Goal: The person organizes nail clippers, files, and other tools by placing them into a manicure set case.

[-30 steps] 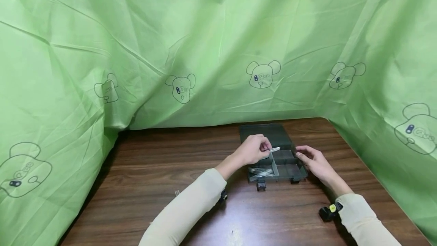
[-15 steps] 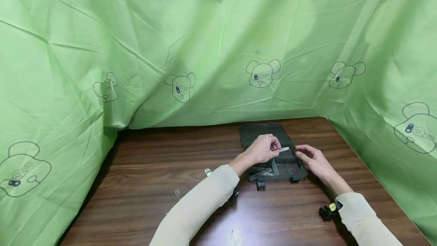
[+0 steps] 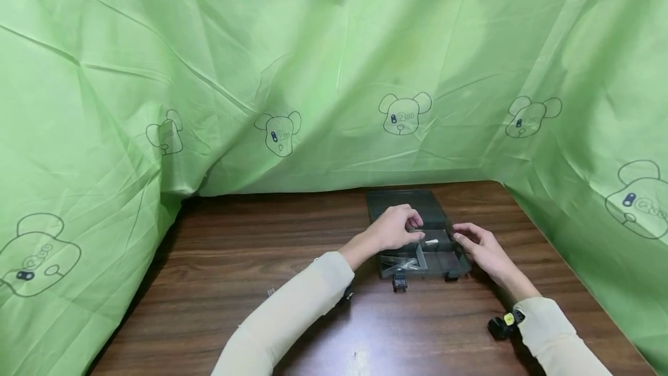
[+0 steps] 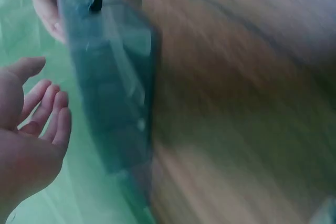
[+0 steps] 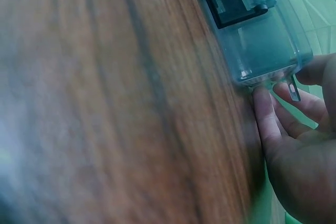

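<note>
An organizer box (image 3: 443,274) of smoky clear plastic stands on the wooden table, its dark lid (image 3: 404,199) folded back. Over its compartments hovers my left hand (image 3: 394,228), thumb and fingertips apart, nothing visible between them in the left wrist view. Just beside its fingertips lies a slim whitish piece (image 3: 431,241) in a right-hand compartment; its kind is too small to tell. Clear thin strips (image 3: 402,263) lie in the front left compartment. My right hand (image 3: 482,248) grips the right end of the box; in the right wrist view thumb and fingers meet its end wall.
Two black latches hang at the front of the box, the left latch (image 3: 399,283) sticking out. A small clear piece (image 3: 271,292) lies on the table (image 3: 235,248) beyond my left sleeve. Green printed cloth (image 3: 334,132) rises behind and at both sides.
My left hand moved right with the whitish piece, then let it go into the box and drew slightly back left. My right hand stayed at the box's right end.
</note>
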`<state>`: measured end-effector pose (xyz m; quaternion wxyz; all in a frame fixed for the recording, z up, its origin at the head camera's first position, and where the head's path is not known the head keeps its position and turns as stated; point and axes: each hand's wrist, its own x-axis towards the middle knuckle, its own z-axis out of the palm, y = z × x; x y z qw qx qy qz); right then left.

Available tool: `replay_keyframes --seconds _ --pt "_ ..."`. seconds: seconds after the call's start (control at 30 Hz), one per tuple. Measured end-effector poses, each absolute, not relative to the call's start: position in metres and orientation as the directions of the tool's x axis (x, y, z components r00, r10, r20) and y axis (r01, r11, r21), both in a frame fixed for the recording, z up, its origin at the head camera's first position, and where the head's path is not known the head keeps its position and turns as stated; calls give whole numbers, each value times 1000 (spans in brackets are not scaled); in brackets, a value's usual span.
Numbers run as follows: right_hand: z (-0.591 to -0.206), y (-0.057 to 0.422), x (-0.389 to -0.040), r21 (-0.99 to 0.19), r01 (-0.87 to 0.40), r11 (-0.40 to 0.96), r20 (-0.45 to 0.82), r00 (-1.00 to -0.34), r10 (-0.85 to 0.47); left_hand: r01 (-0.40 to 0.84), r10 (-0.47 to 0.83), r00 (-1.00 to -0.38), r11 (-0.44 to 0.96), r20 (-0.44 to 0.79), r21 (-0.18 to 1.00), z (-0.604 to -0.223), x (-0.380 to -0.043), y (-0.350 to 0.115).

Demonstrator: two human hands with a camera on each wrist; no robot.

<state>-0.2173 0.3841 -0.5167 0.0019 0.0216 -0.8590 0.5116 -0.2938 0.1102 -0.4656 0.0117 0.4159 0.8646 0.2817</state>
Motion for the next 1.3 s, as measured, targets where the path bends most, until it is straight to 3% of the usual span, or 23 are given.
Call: replay_keyframes --seconds 0.27,0.5,0.87,1.13,1.3 --pt "-514 384 -217 -885 -61 462 43 -998 -50 737 796 -580 424 171 527 -446 -288 48" --pt "-512 386 -219 -890 -61 452 45 -998 -46 698 773 -612 430 166 572 -441 -288 -2" --pt "-517 387 -217 -894 -46 445 23 -998 -58 618 765 -635 423 104 663 -463 -279 -80" --pt "-520 388 -217 -892 -57 448 36 -998 -56 575 807 -590 450 -35 683 -481 -268 -109" --pt "-518 387 -217 -884 -70 461 49 -997 -57 632 816 -576 478 -43 610 -482 -260 -110"
